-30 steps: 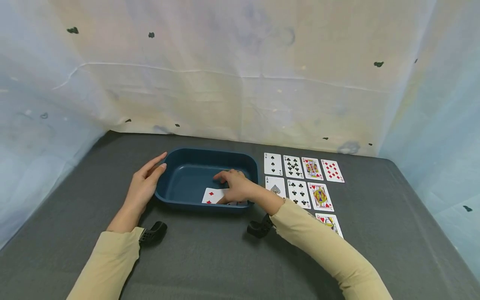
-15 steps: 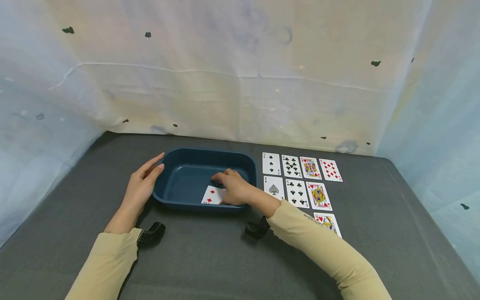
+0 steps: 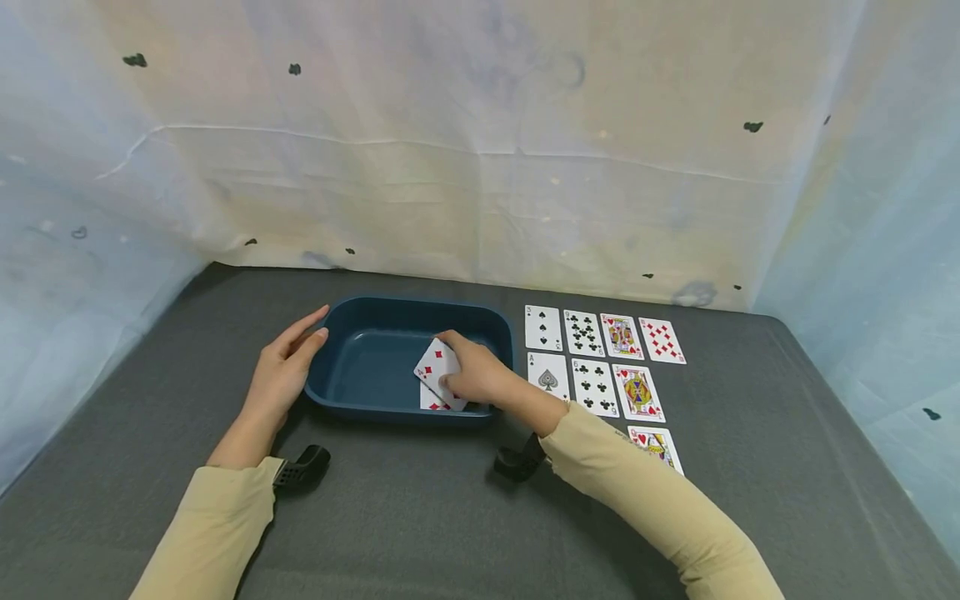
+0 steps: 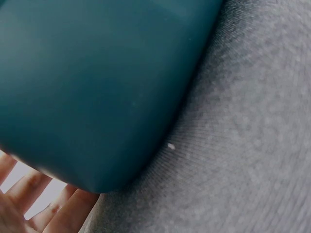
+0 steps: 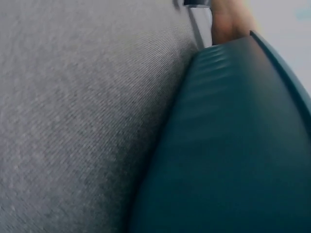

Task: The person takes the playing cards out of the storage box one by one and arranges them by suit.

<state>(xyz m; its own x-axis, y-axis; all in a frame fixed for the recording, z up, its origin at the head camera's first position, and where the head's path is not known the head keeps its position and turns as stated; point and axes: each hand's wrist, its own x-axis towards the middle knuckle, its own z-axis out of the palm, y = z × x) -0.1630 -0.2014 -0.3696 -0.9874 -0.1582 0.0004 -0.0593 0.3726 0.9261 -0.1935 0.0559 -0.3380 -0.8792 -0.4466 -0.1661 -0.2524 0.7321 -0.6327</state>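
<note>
In the head view a dark blue rectangular tray (image 3: 367, 354) stands on the grey table. My left hand (image 3: 281, 367) touches its left end with fairly straight fingers; the left wrist view has fingers (image 4: 29, 191) against the outer wall. Inside the tray, at its right side, my right hand (image 3: 480, 375) pinches a playing card (image 3: 433, 367) with red diamonds, tilted up. Under it lies another diamond card (image 3: 429, 398), partly covered. The right wrist view holds only the tray's outer wall (image 5: 223, 145) and the other arm's wrist, so the right fingers are hidden there.
Right of the tray, face-up cards lie in rows, among them a three of spades (image 3: 543, 327), an ace of spades (image 3: 547, 375) and a diamond card (image 3: 662, 341). A queen of hearts (image 3: 656, 446) is partly behind the right sleeve (image 3: 637, 492). A pale cloth hangs behind the table.
My right hand has lifted a diamond card off the tray floor, tilting it up and exposing another diamond card beneath. The left hand keeps its place at the tray's end.
</note>
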